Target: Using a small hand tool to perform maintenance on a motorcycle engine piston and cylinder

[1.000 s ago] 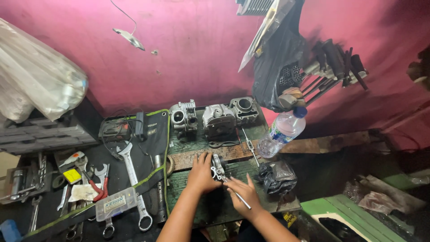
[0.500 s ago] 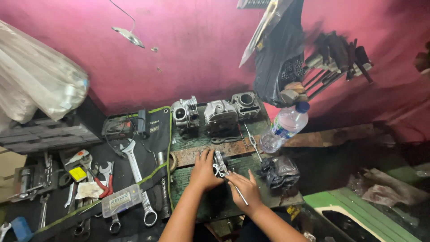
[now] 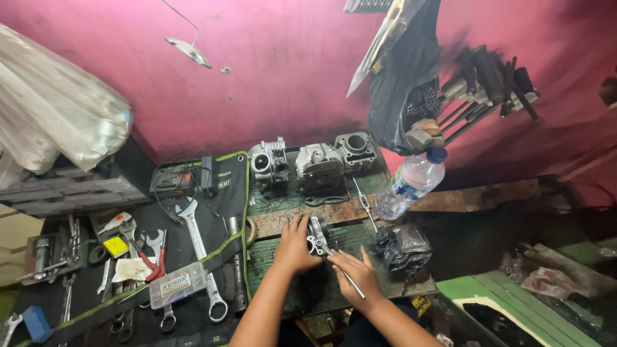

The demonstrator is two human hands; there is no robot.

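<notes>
In the head view, the left hand (image 3: 292, 247) is pressing down on and steadying a small silver-grey cast-metal engine part with round bores (image 3: 316, 235), its fingers curled over the part's left side. The right hand (image 3: 355, 277) is pinching a thin, straight metal rod-like tool (image 3: 344, 275), with its tip meeting the part just right of the left hand's fingertips.

The part is lying on the worn green wooden bench (image 3: 321, 292), directly between the two hands. It looks rigid and dense for its size, probably oily and slick, so the flat outer flanks seem a safer grip than the bored faces. Its long axis is running away from the person, slightly tilted toward the left; its far end is pointing at the three grey engine castings (image 3: 318, 164) beyond the hands.

The tool's long axis is slanting from the right wrist up-left toward the part.

A clear plastic water bottle with a blue cap (image 3: 411, 183) is leaning beyond the right hand, and a crumpled black plastic bag (image 3: 402, 247) is sitting just right of it. Left of the left hand, large steel spanners (image 3: 200, 257) are lying on a black tool roll.
</notes>
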